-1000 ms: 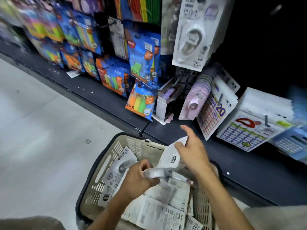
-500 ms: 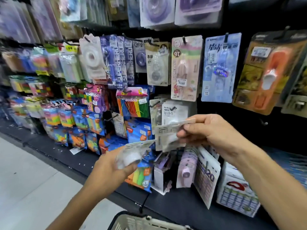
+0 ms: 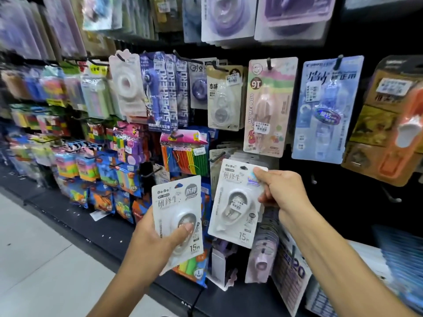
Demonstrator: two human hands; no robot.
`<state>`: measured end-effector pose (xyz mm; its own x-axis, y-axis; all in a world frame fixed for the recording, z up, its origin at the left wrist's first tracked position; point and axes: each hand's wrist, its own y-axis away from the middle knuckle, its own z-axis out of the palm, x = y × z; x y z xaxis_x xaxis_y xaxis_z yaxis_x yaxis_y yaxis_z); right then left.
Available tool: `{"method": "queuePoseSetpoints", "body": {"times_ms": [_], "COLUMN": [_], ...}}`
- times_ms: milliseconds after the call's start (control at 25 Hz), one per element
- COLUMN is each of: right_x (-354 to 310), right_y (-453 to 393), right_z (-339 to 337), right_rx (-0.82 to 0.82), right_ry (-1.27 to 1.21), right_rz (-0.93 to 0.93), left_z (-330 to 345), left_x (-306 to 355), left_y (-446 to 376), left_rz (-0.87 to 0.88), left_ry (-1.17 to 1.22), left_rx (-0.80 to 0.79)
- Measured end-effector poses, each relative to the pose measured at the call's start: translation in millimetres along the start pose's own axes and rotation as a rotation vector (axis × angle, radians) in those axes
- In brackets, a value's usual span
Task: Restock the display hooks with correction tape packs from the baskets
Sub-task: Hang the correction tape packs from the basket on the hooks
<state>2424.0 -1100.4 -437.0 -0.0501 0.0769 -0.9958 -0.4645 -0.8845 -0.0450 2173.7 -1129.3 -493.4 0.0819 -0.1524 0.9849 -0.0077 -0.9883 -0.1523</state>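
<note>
A white correction tape pack (image 3: 177,216) is gripped by the left hand (image 3: 153,243); right of it, a second pack (image 3: 238,202) is pinched by the right hand (image 3: 281,191) below the pink pack (image 3: 270,106).

We see a black wall of hooks (image 3: 304,177) with many packs hanging on it. Below it runs a black shelf (image 3: 107,234). Bright packs (image 3: 100,202) stand on the shelf, and a small white paper (image 3: 98,215) lies there too. The floor (image 3: 34,259) is pale.
</note>
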Motion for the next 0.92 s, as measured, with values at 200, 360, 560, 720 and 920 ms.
{"method": "queuePoseSetpoints", "body": {"times_ms": [200, 360, 560, 720, 920], "right_x": [4, 18, 34, 23, 36], "right_y": [-22, 4, 49, 34, 42], "right_z": [8, 5, 15, 2, -5], "right_rx": [0.129, 0.216, -0.413, -0.090, -0.054], "right_ry": [0.072, 0.242, 0.137, 0.068, 0.268], "right_rz": [-0.017, -0.298, -0.270, -0.308, -0.360], "left_z": [2, 17, 48, 54, 47], "left_x": [4, 7, 6, -5, -9], "left_y": [-8, -16, -16, -21, -14], "left_rz": [0.042, 0.024, -0.008, -0.100, -0.128], "left_ry": [0.095, 0.188, 0.207, 0.043, -0.036], "left_rx": [-0.022, -0.044, -0.183, -0.096, -0.072]}}
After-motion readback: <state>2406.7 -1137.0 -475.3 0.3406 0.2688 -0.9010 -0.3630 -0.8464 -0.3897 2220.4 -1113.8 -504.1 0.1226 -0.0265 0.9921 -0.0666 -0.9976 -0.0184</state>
